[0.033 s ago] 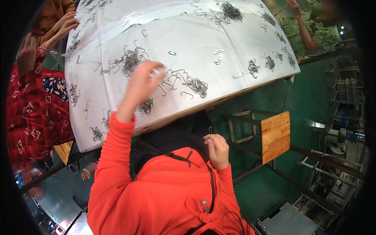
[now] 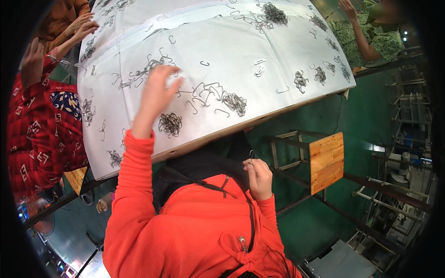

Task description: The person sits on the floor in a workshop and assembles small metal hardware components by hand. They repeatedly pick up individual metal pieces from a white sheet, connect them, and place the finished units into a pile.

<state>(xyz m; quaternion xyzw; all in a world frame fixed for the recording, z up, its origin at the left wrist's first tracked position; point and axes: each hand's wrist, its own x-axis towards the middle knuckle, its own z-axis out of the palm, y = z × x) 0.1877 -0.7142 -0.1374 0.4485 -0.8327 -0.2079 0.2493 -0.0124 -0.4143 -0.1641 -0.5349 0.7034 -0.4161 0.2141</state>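
Note:
My left hand hangs over the table's near side, thumb and fingers apart with nothing visible between them. It covers part of a loose heap of dark wire hooks. Below its wrist sits a tight pile of hooks. Farther right lie several scattered hooks and another dense pile. In front of my body, off the table's edge, my right hand pinches a dark metal hook, its curved end sticking up past the fingers.
A white sheet covers the table, with more hook piles at the far side and white clips right of centre. A wooden stool stands right. People sit at the left, one in a red sleeve, and one in green far right.
My left hand has shifted slightly left, uncovering some scattered hooks and the pile below its wrist. My right hand stays almost in place with its hook.

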